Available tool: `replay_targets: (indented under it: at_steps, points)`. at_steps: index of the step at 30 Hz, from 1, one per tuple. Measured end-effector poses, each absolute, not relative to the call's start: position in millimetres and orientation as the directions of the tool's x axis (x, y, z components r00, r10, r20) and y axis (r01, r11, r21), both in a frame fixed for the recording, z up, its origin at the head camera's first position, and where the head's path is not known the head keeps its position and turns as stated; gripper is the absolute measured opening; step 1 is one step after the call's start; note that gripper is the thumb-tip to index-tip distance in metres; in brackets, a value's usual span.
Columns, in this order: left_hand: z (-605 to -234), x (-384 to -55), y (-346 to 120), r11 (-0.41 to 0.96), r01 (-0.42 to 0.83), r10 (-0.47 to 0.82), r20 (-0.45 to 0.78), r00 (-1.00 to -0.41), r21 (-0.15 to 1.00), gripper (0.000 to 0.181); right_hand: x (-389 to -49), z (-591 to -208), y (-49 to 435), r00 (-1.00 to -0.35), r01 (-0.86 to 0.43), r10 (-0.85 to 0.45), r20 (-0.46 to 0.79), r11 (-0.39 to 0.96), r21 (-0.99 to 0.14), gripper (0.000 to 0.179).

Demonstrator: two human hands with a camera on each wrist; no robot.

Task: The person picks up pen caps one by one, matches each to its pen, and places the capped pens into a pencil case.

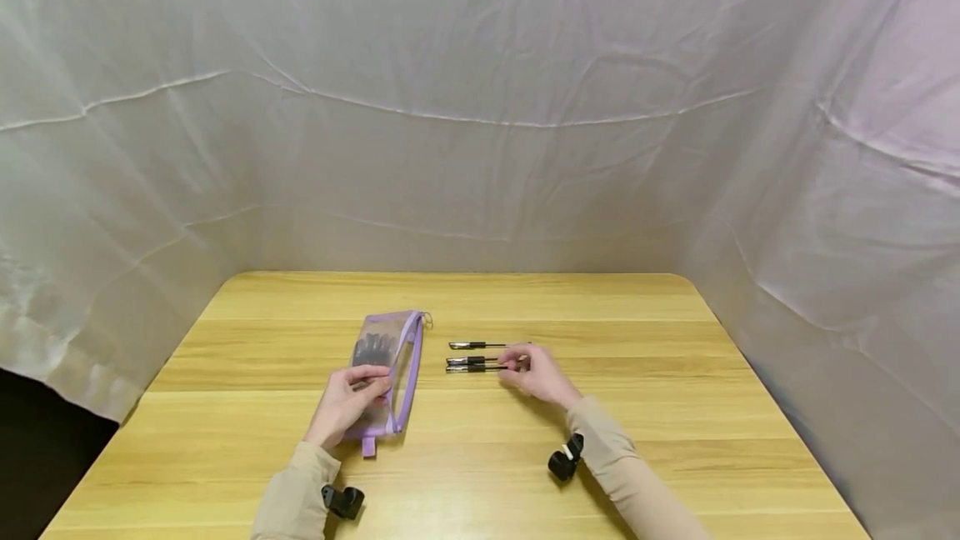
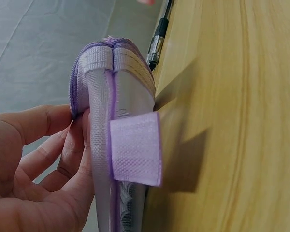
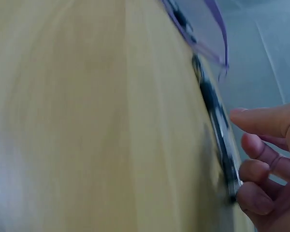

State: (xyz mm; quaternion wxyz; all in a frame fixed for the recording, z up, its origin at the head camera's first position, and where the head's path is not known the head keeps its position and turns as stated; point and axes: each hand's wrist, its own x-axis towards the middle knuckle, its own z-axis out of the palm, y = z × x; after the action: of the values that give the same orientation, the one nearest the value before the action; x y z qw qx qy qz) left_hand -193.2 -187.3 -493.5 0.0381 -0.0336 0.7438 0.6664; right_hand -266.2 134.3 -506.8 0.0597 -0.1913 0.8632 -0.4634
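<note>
A see-through pencil pouch (image 1: pixel 412 386) with purple trim lies left of the middle of the table, its zipped side gaping toward the right. My left hand (image 1: pixel 348 402) pinches the near lip of that opening between thumb and fingers; in the left wrist view the pouch's purple tab (image 2: pixel 135 150) faces the camera. Three black pens with clear caps lie side by side right of the pouch: a far pen (image 1: pixel 468 345), a middle pen (image 1: pixel 465 360) and a near pen (image 1: pixel 465 369). My right hand (image 1: pixel 538 375) hovers at their right ends, fingers bent, thumb apart, nothing visibly held.
Dark shapes (image 1: pixel 375 348) show through the pouch; whether printed or inside, I cannot tell. A small ring (image 1: pixel 427 320) hangs at its far corner. The wooden table (image 1: pixel 600 307) is enclosed by pale cloth (image 1: pixel 480 173). Wrist cameras (image 1: pixel 343 502) sit on both sleeves.
</note>
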Motion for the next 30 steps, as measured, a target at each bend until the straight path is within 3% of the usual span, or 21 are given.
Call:
replay_targets:
  at_steps: [9, 30]
  points:
    - [-495, -193, -189, 0.113, -0.098, 0.005, -0.099, -0.995, 0.989, 0.032, -273, -511, 145, -0.946, -0.297, -0.302, 0.114, 0.675, -0.675, 0.011]
    - [-498, -194, -189, 0.114, -0.063, 0.006, -0.064, -0.998, 0.991, 0.03, -277, -512, 141, -0.936, -0.342, -0.324, 0.14, 0.731, -0.59, 0.008]
